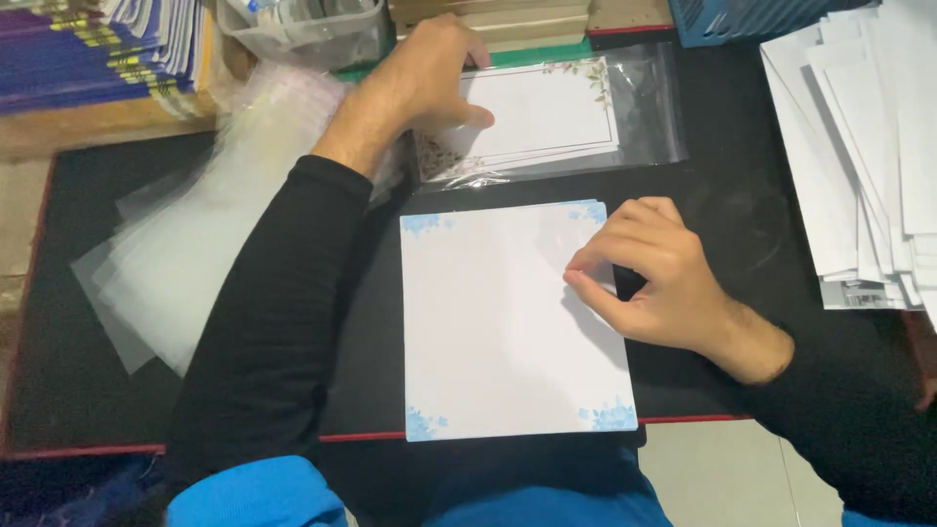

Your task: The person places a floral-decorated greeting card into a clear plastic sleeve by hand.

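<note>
Your right hand (656, 278) pinches the blue-cornered sheet's (508, 322) edge; your left hand (425, 78) presses the bagged cards (547, 112), fingertips hidden.

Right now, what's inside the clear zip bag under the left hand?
The clear bag holds a stack of white cards with floral corners, edges fanned slightly. The left hand covers their left end; the count and lower cards' faces are hidden.

Bystander items arranged around the black mat (88, 390): a loose pile of clear plastic sleeves (185, 254) lies on its left part, and a fanned stack of white envelopes (859, 146) overlaps its right edge. Beyond its far edge stand a stack of purple-and-yellow booklets (98, 44), a clear plastic container (303, 29) and a blue basket (752, 18).
</note>
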